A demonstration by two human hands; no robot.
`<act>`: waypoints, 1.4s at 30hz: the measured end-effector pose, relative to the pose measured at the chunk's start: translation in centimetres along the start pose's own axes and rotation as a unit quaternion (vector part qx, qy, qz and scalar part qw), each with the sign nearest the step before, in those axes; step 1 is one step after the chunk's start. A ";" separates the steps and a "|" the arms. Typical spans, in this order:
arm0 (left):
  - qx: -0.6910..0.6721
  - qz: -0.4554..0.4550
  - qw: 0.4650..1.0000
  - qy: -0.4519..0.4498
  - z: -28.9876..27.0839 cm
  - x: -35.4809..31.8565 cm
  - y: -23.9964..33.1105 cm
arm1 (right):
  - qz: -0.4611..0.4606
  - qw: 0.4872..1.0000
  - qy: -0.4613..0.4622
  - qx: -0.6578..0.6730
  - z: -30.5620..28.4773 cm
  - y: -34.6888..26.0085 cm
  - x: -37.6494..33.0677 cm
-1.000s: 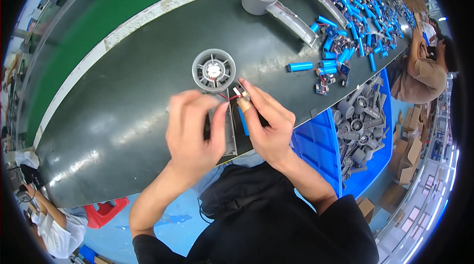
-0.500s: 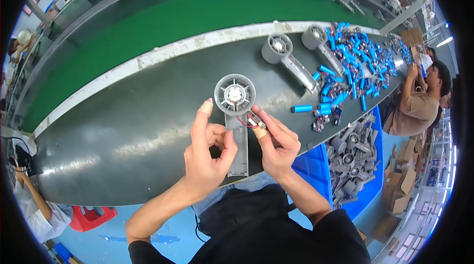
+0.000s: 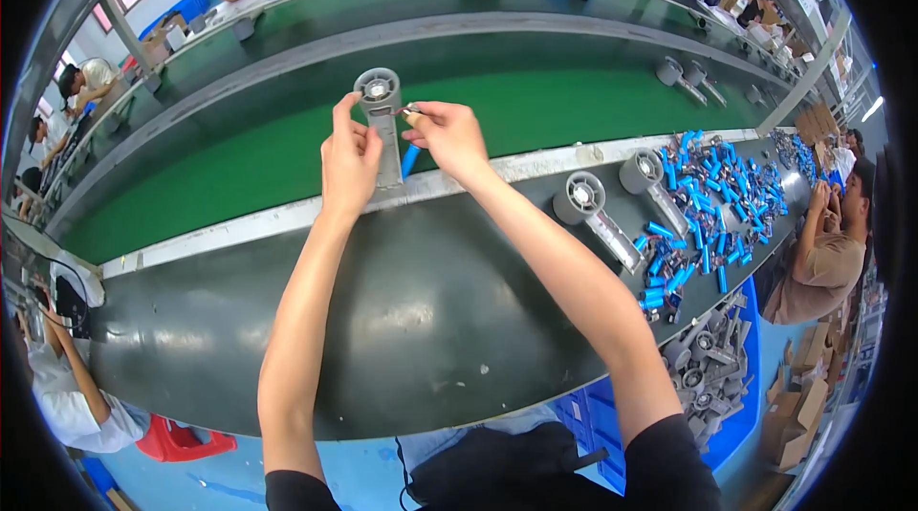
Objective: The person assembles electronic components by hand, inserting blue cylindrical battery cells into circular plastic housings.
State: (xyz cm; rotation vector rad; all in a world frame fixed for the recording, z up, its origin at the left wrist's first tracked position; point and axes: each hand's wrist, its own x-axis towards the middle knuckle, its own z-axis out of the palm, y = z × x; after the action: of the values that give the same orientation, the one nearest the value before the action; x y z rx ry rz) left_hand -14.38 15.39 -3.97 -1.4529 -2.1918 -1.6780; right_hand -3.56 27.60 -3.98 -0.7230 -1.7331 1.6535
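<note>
Fan housing held up over the green belt, blue cell hanging off its wires.

The left hand point(image 3: 349, 162) pinches the long handle of the grey handheld fan housing point(image 3: 381, 124), thumb on the near edge and fingers curled behind, round motor head just above the fingertips. The right hand point(image 3: 449, 136) closes thumb and forefinger narrowly on the wire ends point(image 3: 411, 113) just beside the handle's top, with the blue battery cell point(image 3: 409, 159) dangling below those fingers, close to the handle. I read this as the wiring step, cell not yet seated; the next move likely calls for guiding the cell into the handle channel without tugging the leads. Two more fan housings point(image 3: 598, 210) and a heap of loose blue cells point(image 3: 708, 205) lie well right of the right wrist.
</note>
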 end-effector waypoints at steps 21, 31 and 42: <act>-0.073 0.055 0.976 -0.197 6.1 -6.3 11.9 | 0.159 0.857 -0.063 -0.487 -23.3 -6.2 -18.6; -0.031 0.068 0.979 -0.189 6.4 -12.7 11.8 | 0.126 0.967 0.079 -0.209 -19.1 -4.7 -27.3; -0.046 0.038 0.983 -0.172 3.9 -15.8 9.8 | -0.036 0.743 0.000 -0.669 -26.2 -4.9 -23.8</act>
State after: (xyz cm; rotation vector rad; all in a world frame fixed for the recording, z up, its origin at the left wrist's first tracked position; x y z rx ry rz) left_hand 3.00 8.12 -6.49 -1.9556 -2.1999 -1.6283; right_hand 31.97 26.43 -0.33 -1.1732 -2.7559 0.0450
